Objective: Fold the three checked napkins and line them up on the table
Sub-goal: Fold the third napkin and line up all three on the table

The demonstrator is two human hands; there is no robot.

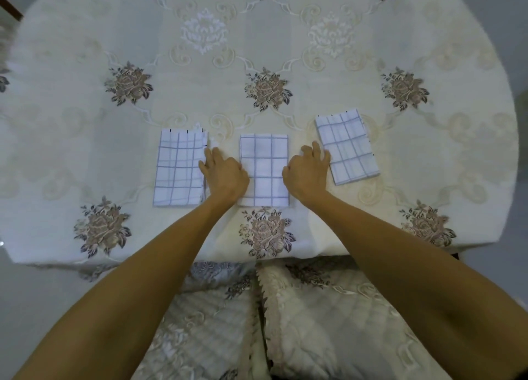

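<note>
The left napkin [177, 171] lies folded on the tabletop [85, 151], its long axis running away from the person, almost square to the near edge. The left hand [225, 177] rests just beside it, grip loose, with fingertips touching the napkin's ragged right edge and the heel over the left border of the middle napkin [265, 165]. That one points straight away from the person. The right hand [307, 174] sits past its right edge, grip relaxed and holding nothing, with fingertips against the left edge of the right napkin [348, 148]. This napkin is skewed, its far end leaning left and set farther back. Wide bare cloth lies left, right and beyond.
</note>
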